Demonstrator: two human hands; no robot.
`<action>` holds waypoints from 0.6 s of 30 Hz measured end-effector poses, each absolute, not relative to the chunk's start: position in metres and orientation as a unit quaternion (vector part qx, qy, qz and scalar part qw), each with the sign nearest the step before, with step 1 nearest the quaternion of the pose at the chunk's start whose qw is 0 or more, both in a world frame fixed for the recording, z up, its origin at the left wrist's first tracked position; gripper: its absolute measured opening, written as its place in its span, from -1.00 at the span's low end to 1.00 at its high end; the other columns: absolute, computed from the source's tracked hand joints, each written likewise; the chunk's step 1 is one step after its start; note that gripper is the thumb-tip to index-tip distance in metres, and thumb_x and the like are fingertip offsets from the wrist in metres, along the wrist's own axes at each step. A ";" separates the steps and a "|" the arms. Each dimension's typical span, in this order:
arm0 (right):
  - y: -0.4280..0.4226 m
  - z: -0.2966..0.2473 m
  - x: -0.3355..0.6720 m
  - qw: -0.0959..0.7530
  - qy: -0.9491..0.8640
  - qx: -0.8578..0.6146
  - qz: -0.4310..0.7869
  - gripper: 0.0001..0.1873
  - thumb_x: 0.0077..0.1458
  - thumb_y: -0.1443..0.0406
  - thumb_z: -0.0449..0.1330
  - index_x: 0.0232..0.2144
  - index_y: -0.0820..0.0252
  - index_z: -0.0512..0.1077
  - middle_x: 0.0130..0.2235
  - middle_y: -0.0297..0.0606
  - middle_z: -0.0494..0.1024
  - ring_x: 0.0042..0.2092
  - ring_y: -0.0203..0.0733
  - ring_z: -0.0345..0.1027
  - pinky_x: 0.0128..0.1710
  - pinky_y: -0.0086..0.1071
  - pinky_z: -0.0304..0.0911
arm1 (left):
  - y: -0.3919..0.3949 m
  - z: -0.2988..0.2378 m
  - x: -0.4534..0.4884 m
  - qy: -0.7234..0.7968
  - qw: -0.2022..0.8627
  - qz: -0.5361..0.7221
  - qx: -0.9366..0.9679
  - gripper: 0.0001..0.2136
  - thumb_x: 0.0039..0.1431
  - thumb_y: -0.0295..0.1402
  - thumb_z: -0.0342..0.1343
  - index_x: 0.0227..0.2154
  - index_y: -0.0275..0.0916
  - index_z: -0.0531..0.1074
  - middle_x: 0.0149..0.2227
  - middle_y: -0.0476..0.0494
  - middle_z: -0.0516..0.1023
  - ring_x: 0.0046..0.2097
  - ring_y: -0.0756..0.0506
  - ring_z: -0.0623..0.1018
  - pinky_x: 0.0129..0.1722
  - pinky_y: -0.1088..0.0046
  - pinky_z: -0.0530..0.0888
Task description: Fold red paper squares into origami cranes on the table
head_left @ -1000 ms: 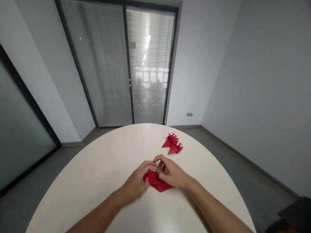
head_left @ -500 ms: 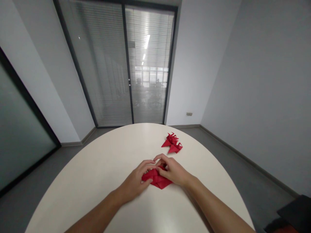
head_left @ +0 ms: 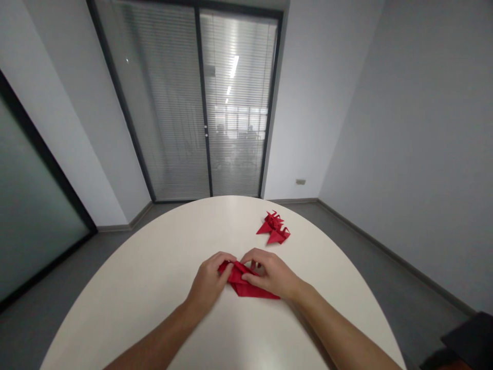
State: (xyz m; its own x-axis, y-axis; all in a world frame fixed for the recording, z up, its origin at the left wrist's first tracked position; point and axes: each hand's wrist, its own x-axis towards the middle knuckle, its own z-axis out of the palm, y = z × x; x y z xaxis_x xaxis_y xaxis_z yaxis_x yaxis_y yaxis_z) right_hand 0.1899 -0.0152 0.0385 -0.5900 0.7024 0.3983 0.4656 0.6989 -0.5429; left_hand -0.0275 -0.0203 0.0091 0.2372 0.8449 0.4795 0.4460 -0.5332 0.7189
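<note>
A partly folded sheet of red paper (head_left: 252,290) lies on the white table before me, with creases and flaps showing. My left hand (head_left: 211,272) pinches its far left corner between thumb and fingers. Over the paper's right part curves my right hand (head_left: 269,270), its thumb on the upper layer and its fingers bent around the far edge. The right fingers cover part of the sheet. Beyond my right hand rests a small cluster of red origami cranes (head_left: 274,227), with pointed wings and necks.
The round white table (head_left: 154,288) has a curved far edge. Behind it stands a glass partition with blinds (head_left: 173,128). A dark object (head_left: 470,339), perhaps a chair, is at the lower right.
My left hand has moved slightly left and now grips the paper's corner. The paper has turned, its near point giving way to a longer straight edge. The right hand stays close by.
</note>
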 end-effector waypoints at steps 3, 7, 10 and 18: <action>-0.017 0.038 0.185 0.311 -0.890 -0.320 0.097 -0.74 0.15 0.41 0.17 -0.10 0.12 0.46 -0.09 -0.21 0.56 -0.12 -0.17 0.44 -0.07 -0.32 0.34 | -0.022 0.011 -0.027 0.473 0.220 0.457 0.720 -0.88 0.24 -0.39 0.05 -0.31 -0.18 0.50 -0.28 -0.08 0.60 -0.21 -0.11 0.56 -0.14 0.35 0.46; -0.019 0.038 0.178 0.313 -0.900 -0.300 -0.033 -0.68 0.19 0.44 0.13 -0.03 0.11 0.44 -0.03 -0.14 0.54 -0.10 -0.13 0.44 -0.11 -0.29 0.34 | -0.025 0.014 -0.027 0.494 0.243 0.477 0.685 -0.89 0.23 -0.33 0.07 -0.31 -0.18 0.49 -0.29 -0.07 0.61 -0.23 -0.12 0.57 -0.16 0.35 0.46; -0.020 0.040 0.175 0.309 -0.903 -0.289 -0.077 -0.75 0.27 0.39 0.11 -0.03 0.11 0.43 -0.08 -0.14 0.56 -0.16 -0.14 0.43 -0.20 -0.29 0.31 | -0.027 0.017 -0.027 0.488 0.255 0.490 0.676 -0.91 0.20 -0.34 0.10 -0.34 -0.18 0.49 -0.32 -0.06 0.61 -0.25 -0.12 0.57 -0.16 0.37 0.47; -0.021 0.043 0.175 0.323 -0.894 -0.290 -0.112 -0.80 0.33 0.37 0.05 -0.16 0.16 0.48 -0.23 -0.15 0.60 -0.26 -0.13 0.39 -0.28 -0.27 0.22 | -0.035 0.023 -0.027 0.451 0.325 0.520 0.648 -0.72 0.34 -0.16 -0.04 -0.25 -0.21 0.49 -0.26 -0.14 0.61 -0.21 -0.15 0.59 -0.17 0.37 0.47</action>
State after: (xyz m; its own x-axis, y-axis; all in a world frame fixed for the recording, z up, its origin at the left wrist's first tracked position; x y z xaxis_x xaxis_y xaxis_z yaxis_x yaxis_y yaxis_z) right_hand 0.1752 -0.0210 0.0433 -0.6229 0.4464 0.6424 0.5916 0.8061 0.0134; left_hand -0.0266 -0.0350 0.0229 0.0515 0.9232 0.3808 0.2469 -0.3812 0.8909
